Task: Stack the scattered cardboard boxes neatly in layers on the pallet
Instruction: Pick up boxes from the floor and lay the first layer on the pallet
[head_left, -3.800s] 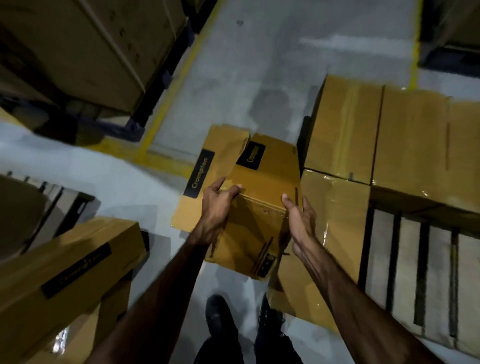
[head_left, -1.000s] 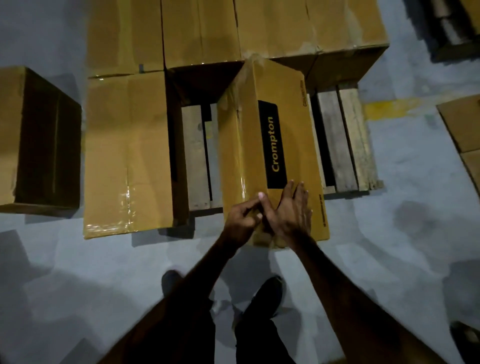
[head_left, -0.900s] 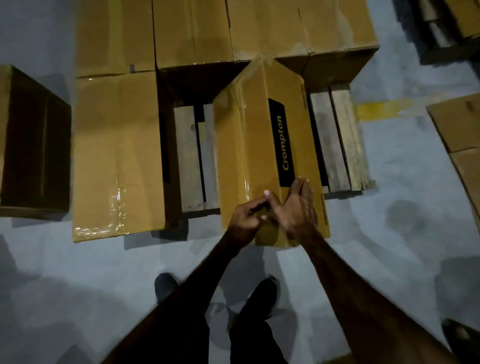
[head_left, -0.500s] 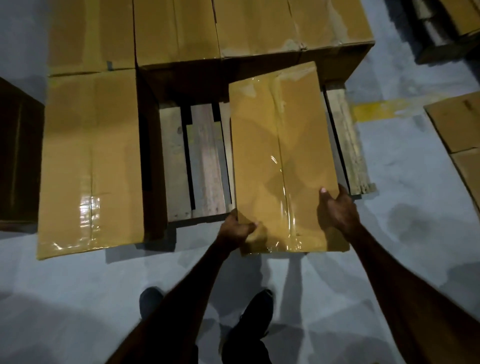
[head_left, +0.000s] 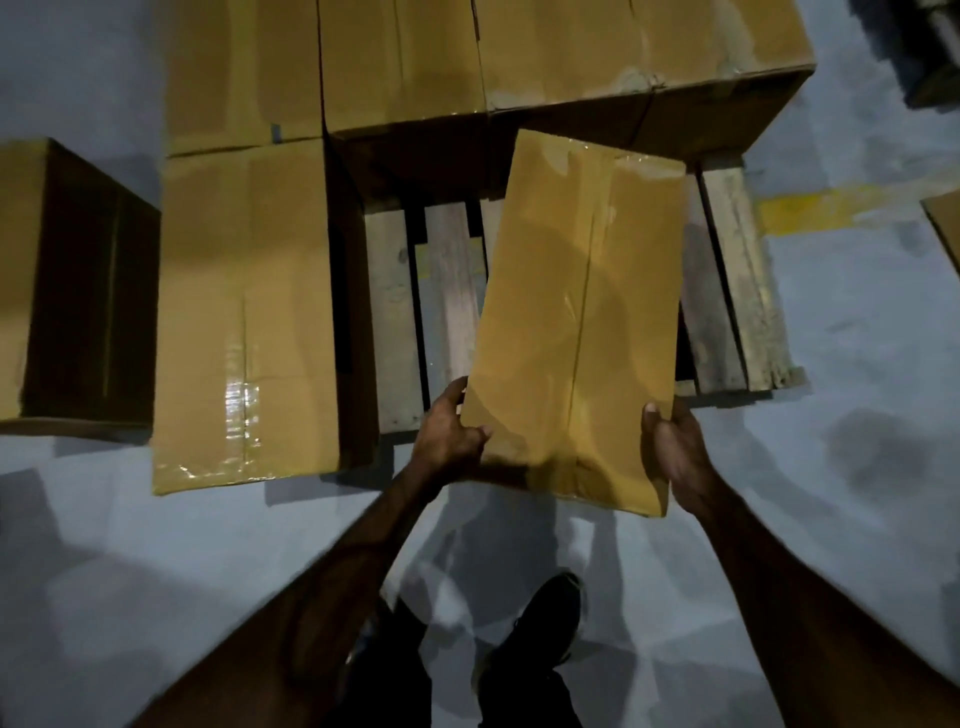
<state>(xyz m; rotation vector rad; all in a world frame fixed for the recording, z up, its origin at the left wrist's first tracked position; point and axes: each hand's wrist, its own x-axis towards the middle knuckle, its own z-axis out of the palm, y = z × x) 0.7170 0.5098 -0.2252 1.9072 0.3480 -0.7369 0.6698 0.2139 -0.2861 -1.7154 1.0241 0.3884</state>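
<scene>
**Seating the held box in the pallet gap**

At centre frame, the box is held over the bare slats of the pallet, long axis running away from the person and slightly skewed, its far end towards the upper right. The left hand grips the near left corner, thumb on top and fingers curled under. The right hand cups the near right edge, thumb on the top face, fingers wrapped beneath. Whether the far end already touches the slats cannot be told.

Procedure, as judged from this position:
1. Square the box so its long edges run parallel to the slats and to the left box.
2. Push the far end up to the back row until the faces meet.
3. Lower the near end last, then slide the fingers out from under it.
4. Decide which side of the gap to fill; the open slats look wider than one box, so butting it against a neighbour leaves usable room.

Risk: fingers trapped under the near edge if it is dropped rather than lowered.

Appearance: plain brown cardboard, oblong, a centre seam under glossy clear tape that catches the light. No print shows on the top face. Corners look intact.
</scene>
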